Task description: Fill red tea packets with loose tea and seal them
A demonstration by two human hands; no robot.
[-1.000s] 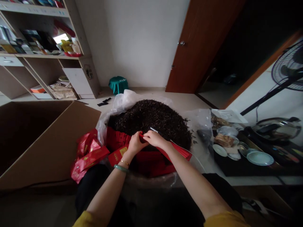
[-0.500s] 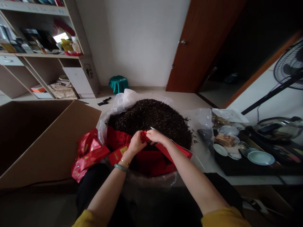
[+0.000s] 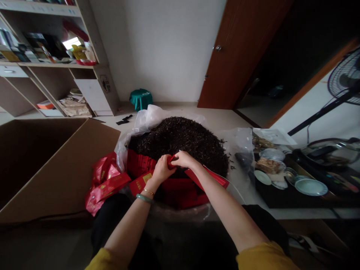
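My left hand (image 3: 163, 168), with a green bangle and a gold bracelet on its wrist, is closed around a small red packet (image 3: 170, 161). The fingers of my right hand (image 3: 182, 159) are bent over the packet's upper edge and look closed on it. A tiny pale spot shows by the right fingers, too small to name. Both hands are just over the near side of a big heap of dark, dry tea-like leaves (image 3: 185, 135) in a clear plastic bag (image 3: 150, 116). A stack of red packets (image 3: 139, 164) and more red packets (image 3: 180, 191) lie along the heap's near edge.
A large cardboard box (image 3: 92, 150) stands at left, with filled-looking red packets (image 3: 108, 183) beside it. To the right, a low table holds a black tray (image 3: 275, 200), small dishes (image 3: 311, 186) and a lidded pan (image 3: 329, 152). A fan (image 3: 345, 80) stands beyond.
My right hand has shifted slightly left and up at the packet's top. A pale, narrow thing seen by its fingers earlier is now mostly hidden. The left hand stays almost still.
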